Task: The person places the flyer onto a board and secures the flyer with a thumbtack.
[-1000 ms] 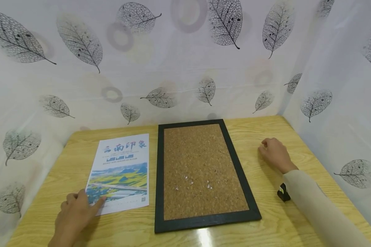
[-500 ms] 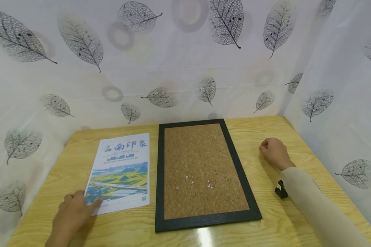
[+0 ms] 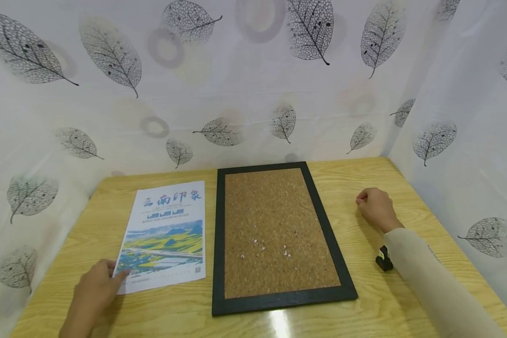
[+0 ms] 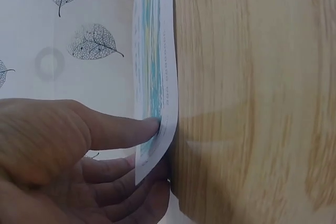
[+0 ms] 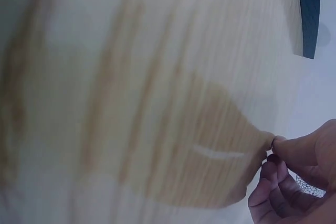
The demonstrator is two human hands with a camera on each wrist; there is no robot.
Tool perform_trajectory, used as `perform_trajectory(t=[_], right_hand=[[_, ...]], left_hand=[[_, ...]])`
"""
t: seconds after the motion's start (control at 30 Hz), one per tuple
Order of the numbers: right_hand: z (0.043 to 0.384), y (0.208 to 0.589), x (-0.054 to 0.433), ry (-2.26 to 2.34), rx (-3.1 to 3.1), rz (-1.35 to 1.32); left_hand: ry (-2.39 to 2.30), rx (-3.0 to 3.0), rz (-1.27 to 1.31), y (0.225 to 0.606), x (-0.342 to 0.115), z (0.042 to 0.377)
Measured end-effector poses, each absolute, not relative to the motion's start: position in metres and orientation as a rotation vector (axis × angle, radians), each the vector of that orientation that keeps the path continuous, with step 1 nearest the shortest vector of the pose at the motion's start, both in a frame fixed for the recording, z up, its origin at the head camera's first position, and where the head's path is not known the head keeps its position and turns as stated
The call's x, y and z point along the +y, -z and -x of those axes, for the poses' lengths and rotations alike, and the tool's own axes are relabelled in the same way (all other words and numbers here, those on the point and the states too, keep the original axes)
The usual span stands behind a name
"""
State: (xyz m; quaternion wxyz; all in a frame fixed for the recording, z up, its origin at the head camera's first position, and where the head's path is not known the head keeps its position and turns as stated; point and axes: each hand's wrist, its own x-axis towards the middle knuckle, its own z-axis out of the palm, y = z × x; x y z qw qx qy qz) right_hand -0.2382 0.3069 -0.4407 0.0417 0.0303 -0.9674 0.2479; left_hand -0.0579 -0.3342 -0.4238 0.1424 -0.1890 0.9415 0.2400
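Note:
My left hand (image 3: 95, 284) pinches the lower left corner of a printed paper poster (image 3: 165, 234), thumb on its face and fingers underneath. In the left wrist view, that corner of the poster (image 4: 168, 98) bends up off the table beside the thumb. The poster bears large characters and a landscape picture, and lies left of a black-framed cork board (image 3: 274, 225). Several tiny white specks dot the cork's lower half. Right of the board, my right hand (image 3: 377, 209) rests on the table, fingers loosely curled. No object shows in it in the right wrist view.
The light wood table (image 3: 338, 178) ends at a leaf-printed white curtain (image 3: 245, 108) behind and on both sides. A black wrist-worn piece (image 3: 384, 258) sits by my right sleeve.
My left hand has slid slightly left, from over the poster's lower picture to its lower left corner, which it now grips. The right hand stays almost where it was.

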Motion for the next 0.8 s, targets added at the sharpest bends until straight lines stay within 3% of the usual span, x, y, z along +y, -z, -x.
perform_trajectory(t=[0.8], right_hand=[[0.2330, 0.4415, 0.3075, -0.779, -2.943, -0.099]], left_hand=[[-0.860, 2.842, 0.708, 0.4188, -0.3371, 0.0527]])
